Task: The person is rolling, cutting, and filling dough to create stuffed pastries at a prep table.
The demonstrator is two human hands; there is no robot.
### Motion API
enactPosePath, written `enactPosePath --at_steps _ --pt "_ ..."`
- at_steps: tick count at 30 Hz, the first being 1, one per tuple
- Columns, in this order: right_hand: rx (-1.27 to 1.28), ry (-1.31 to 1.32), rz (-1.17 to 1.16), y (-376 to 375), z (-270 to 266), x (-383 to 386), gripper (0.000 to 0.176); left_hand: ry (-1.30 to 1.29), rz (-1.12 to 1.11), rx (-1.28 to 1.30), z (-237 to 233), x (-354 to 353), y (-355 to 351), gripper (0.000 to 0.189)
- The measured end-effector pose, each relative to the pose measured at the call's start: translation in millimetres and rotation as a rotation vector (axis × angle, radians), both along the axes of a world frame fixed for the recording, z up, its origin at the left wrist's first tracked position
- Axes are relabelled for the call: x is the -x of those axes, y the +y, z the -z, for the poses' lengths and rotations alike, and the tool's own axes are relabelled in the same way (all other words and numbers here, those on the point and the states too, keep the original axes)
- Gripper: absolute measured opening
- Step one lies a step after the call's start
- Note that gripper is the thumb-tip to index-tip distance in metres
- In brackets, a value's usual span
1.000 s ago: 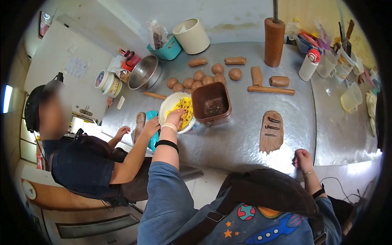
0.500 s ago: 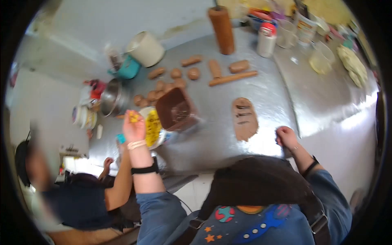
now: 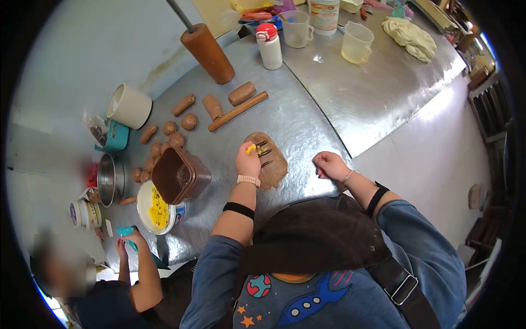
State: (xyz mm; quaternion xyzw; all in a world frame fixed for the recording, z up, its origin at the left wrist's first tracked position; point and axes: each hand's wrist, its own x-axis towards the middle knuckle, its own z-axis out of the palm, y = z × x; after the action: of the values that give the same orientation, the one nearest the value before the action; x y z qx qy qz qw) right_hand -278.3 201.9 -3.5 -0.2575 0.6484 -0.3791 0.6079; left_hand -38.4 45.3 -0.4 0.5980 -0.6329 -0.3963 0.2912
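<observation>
My left hand (image 3: 248, 161) is closed on a pinch of yellow bits (image 3: 251, 148), low over a flat oval of brown dough (image 3: 272, 171). Several thin dark sticks (image 3: 266, 163) lie across that dough, and a few yellow bits show beside my fingers. To the right, my right hand (image 3: 330, 166) is loosely curled near the table's front edge, with nothing visible in it. A white tub (image 3: 143, 204) of the same yellow bits (image 3: 158, 209) stands left of my left arm. Next to it is a brown square container (image 3: 195, 174) with dark contents.
Brown dough balls and rolls (image 3: 188, 122) lie behind the container. A thin rolling pin (image 3: 238, 111), thick wooden roller (image 3: 208, 54), white bottle (image 3: 269, 50) and measuring jugs (image 3: 356, 43) stand farther back. A co-worker's hand (image 3: 131, 237) holds something teal at left.
My left hand has moved right with the yellow bits, from beside the tub to over the flat dough. The camera view has turned, shifting the table. My right hand stays curled.
</observation>
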Motion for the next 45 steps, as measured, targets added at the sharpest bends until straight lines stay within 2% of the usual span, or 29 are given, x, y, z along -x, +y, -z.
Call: enactPosePath --at_steps 1,4,7,11,13,17,20,21,22,24,25,26,27,29,32,34,37,38,39,41,44,45 --pt "0.007 0.001 0.002 0 0 0 0.016 -0.163 0.028 0.088 -23 4 7 0.03" --pt "0.022 0.001 0.004 1 1 -1 0.017 -0.216 0.076 0.07 -42 4 14 0.032" --pt "0.022 0.016 0.002 -1 1 -1 0.017 -0.129 0.171 0.134 -22 -7 14 0.035" --pt "0.003 0.025 -0.007 -3 0 0 0.017 0.204 0.112 0.045 -1 -8 20 0.04" --pt "-0.006 0.023 -0.008 -4 -1 0 0.017 0.336 0.088 -0.044 -5 -6 24 0.042" --pt "-0.019 0.022 -0.005 -5 0 0 0.016 0.335 0.113 -0.075 -5 -16 24 0.038" --pt "-0.016 -0.009 0.009 -3 4 2 0.015 0.479 0.049 -0.088 -26 -28 20 0.032" --pt "-0.011 -0.03 0.01 -3 5 2 0.015 0.567 0.018 -0.114 -51 -37 20 0.029" --pt "-0.003 -0.036 0.017 -3 6 2 0.014 0.652 -0.015 -0.133 -78 -50 19 0.027" --pt "0.022 -0.035 0.019 0 14 4 0.013 0.713 -0.09 0.086 -142 -89 18 0.023" --pt "0.037 -0.028 0.014 -1 19 4 0.012 0.746 -0.158 0.231 -160 -119 13 0.028" --pt "0.024 -0.025 0.032 -2 21 2 0.012 0.713 -0.314 0.334 -188 -141 14 0.031" --pt "0.008 -0.021 0.052 -3 20 2 0.011 0.669 -0.408 0.479 -194 -178 7 0.034" --pt "0.018 -0.024 0.05 -3 24 4 0.01 0.601 -0.65 0.608 -202 -238 -5 0.033" --pt "0.013 -0.005 0.052 -4 33 6 0.011 0.318 -0.718 0.391 -126 -354 -30 0.033" --pt "0.002 -0.014 0.031 -3 34 7 0.012 -0.268 -0.617 -0.251 -79 -396 -40 0.034" --pt "0.005 -0.034 0.035 -6 35 7 0.012 -0.465 -0.613 0.154 -60 -417 -38 0.038" --pt "0.002 -0.04 0.044 -3 35 9 0.012 -0.314 -0.617 0.234 -57 -425 -48 0.034" --pt "0.012 -0.048 0.034 -3 31 9 0.012 -0.232 -0.561 0.27 -69 -400 -50 0.032" --pt "0.002 -0.03 0.039 -2 32 8 0.012 -0.065 -0.456 0.348 -137 -319 -52 0.028" --pt "0.012 -0.042 0.018 -7 27 6 0.012 0.02 -0.012 0.008 -151 -254 -71 0.026" --pt "0.007 -0.044 0.022 -5 30 8 0.012 -0.167 0.077 -0.196 -136 -245 -82 0.039"
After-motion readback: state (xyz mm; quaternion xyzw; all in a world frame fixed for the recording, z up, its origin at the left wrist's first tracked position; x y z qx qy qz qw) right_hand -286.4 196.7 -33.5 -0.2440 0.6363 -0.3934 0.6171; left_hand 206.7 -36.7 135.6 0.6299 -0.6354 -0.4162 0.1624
